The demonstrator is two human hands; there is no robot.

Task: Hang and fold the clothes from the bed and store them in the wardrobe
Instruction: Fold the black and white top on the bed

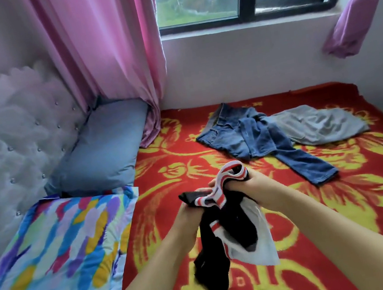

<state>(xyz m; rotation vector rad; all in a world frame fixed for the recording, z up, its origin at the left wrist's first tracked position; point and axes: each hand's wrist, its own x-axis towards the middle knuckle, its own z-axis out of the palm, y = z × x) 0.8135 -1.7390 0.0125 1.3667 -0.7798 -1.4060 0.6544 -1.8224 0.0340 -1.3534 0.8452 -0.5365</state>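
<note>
Fingers of both hands grip black striped garment (223, 218) above bed (348, 207); jeans (259, 133) behind.

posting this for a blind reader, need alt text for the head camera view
Both hands, left hand and right hand, grip a black garment with red-and-white trim above a red-and-yellow blanket; blue jeans and a grey garment lie beyond.

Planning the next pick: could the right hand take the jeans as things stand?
Probably not yet: the right hand grips the black garment. The jeans lie uncovered farther up the bed.
</note>
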